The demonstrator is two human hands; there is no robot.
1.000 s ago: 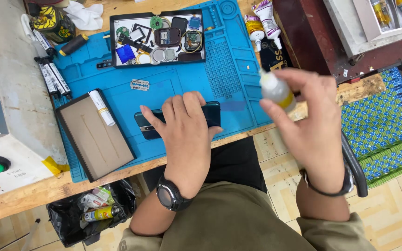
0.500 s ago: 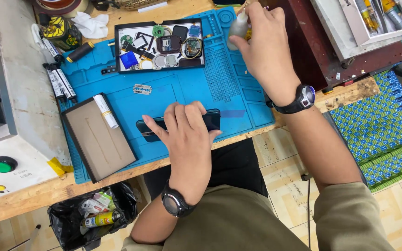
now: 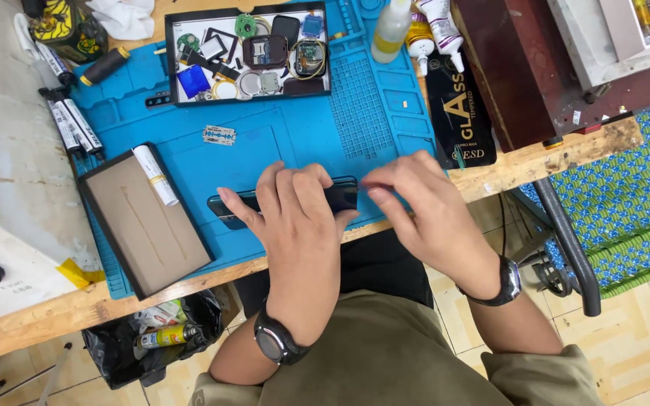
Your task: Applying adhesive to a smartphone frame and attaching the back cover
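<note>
Down at the near edge of the blue silicone work mat (image 3: 287, 150), the left hand (image 3: 299, 222) lay spread flat on a dark slim phone (image 3: 340, 197), while the right hand (image 3: 423, 203) pinched its right end with closed fingertips.

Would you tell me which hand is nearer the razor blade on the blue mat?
Left. The left hand lies just below and right of the razor blade; the right hand is farther right.
</note>
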